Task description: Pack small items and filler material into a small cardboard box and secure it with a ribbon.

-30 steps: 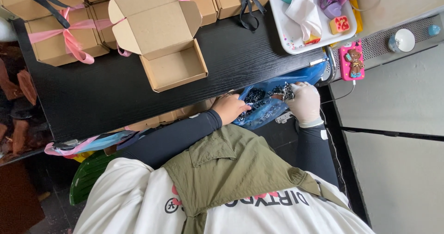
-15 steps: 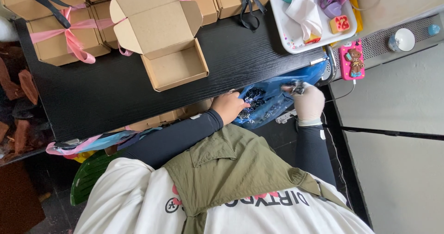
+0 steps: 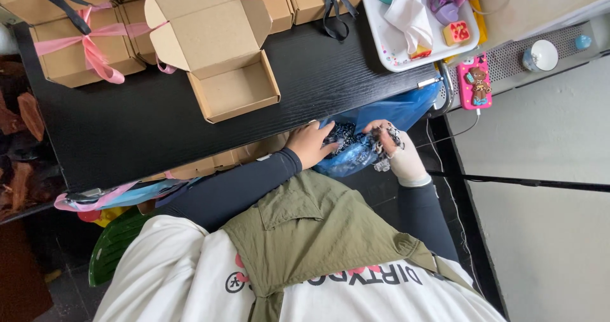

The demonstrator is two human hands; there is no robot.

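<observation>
Hands (image 3: pixel 356 145) — curled, deep in blue bag (image 3: pixel 394 113)

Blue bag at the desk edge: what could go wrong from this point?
The blue plastic bag hangs off the black desk edge, held only by the left hand and the gloved right hand, so it could slip and spill its small dark pieces. Pieces bunched in the right hand may also drop outside the bag.

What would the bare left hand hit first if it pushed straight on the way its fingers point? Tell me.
The left hand points rightward into the blue plastic bag; it would likely first meet the small dark pieces inside, then perhaps the gloved right hand. Depth is unclear.
</observation>
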